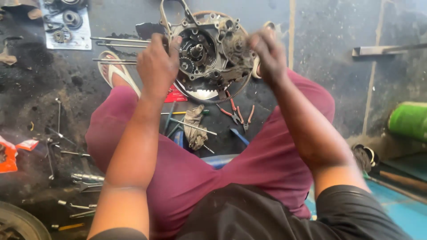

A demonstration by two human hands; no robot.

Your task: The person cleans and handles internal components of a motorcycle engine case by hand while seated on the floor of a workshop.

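Left hand (156, 66) fingers grip the engine case (209, 49) rim; right hand (268, 54), blurred, grip unclear; next, steadying it.

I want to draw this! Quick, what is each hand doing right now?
Left hand: closed, gripping the left edge of the greasy engine case.
Right hand: blurred at the case's right side; its grip cannot be told.

Your work surface is a dark, oil-stained concrete floor (329, 44). At centre lie red-handled pliers (240, 116), a grimy rag (195, 126) and the engine case (209, 49). Long rods (118, 42) sit upper left; wrenches (84, 180) lower left; a green roll (409, 121) far right.
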